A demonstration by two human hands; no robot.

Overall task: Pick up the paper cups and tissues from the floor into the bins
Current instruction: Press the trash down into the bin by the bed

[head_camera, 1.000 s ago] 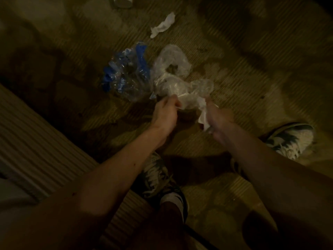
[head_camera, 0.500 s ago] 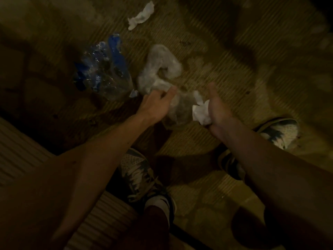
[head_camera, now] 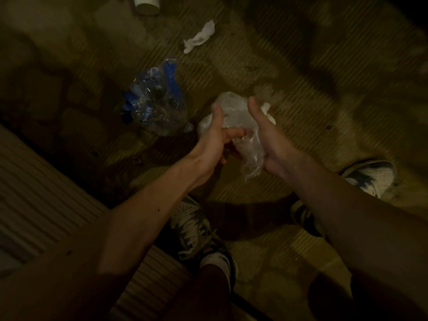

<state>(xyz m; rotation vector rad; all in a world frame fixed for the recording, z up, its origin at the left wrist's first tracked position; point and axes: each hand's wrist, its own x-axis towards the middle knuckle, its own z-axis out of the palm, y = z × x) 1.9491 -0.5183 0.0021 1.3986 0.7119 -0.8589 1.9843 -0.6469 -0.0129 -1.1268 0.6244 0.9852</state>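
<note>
A crumpled white tissue (head_camera: 268, 112) peeks out just past the thumb of the right hand (head_camera: 271, 144). That hand holds it, but its fingers are hidden behind the palm. A thin, see-through clear bag (head_camera: 236, 121) hangs between both hands, up off the floor (head_camera: 312, 112). The left hand (head_camera: 215, 137) grips the bag with its thumb up and one finger stretched across the front. A second tissue (head_camera: 199, 39), white and twisted, lies on the floor farther away. A white paper cup (head_camera: 147, 4) lies at the very top edge, only partly in view. A blue and clear bag (head_camera: 155, 105) sits just left of the hands, between them and the cup. The floor is dim, with stripes and dark patches. Two shoes (head_camera: 196, 230) stand below the arms.
</note>
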